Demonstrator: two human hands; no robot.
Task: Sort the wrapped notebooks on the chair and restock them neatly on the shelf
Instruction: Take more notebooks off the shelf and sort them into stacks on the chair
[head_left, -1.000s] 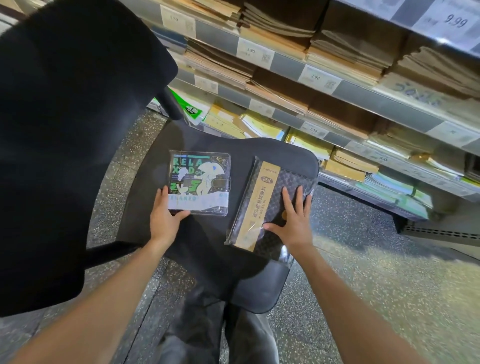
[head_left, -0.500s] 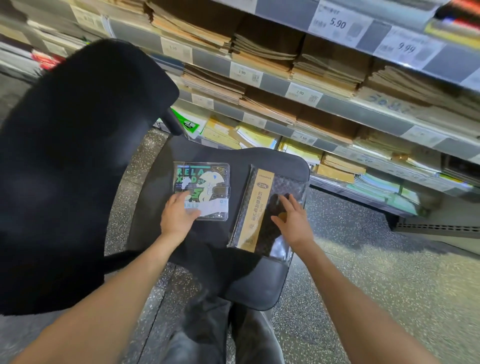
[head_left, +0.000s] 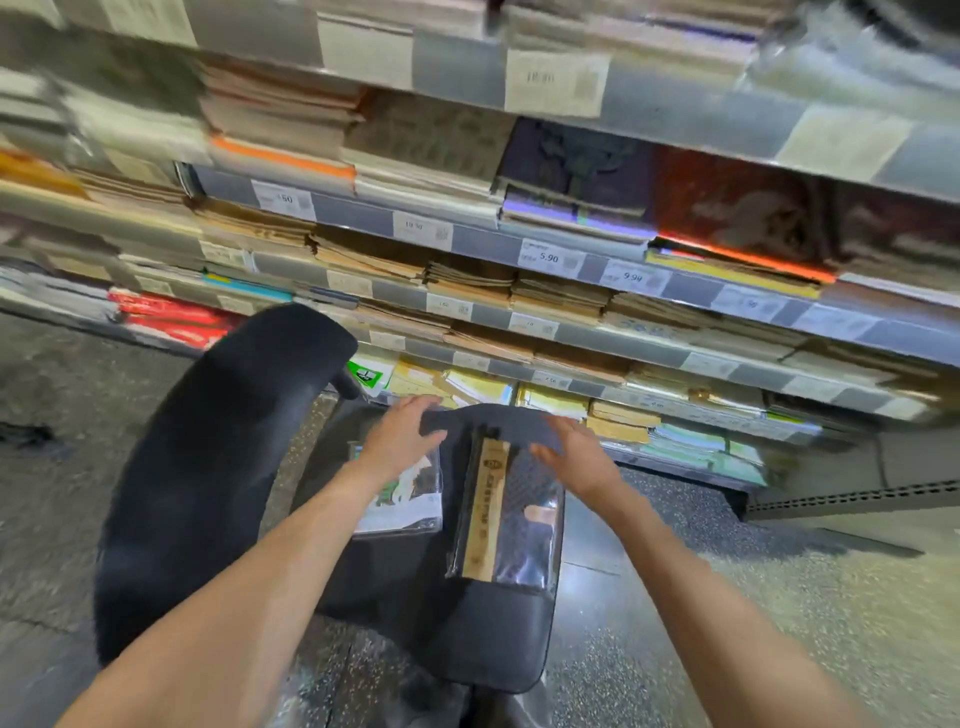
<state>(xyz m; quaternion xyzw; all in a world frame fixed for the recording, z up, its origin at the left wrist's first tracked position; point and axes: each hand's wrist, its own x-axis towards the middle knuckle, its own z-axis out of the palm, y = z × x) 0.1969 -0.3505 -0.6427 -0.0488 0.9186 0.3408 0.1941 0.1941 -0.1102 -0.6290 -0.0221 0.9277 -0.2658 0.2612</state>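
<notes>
Two wrapped notebooks lie flat on the black chair seat. The green and white cartoon notebook lies on the left, partly hidden under my left forearm. The dark checkered notebook with a tan band lies on the right. My left hand hovers above the far end of the seat, fingers relaxed and empty. My right hand hovers over the top of the checkered notebook, fingers extended, holding nothing. The shelf with stacked notebooks rises just beyond the chair. The frame is motion-blurred.
The chair's black backrest stands at the left. Price tags line the shelf edges. Yellow and green notebooks fill the lowest shelf behind the seat. Speckled floor spreads to the right.
Both hands lifted off the notebooks and moved forward toward the far edge of the seat. The view tilted up, bringing more shelves into sight.
</notes>
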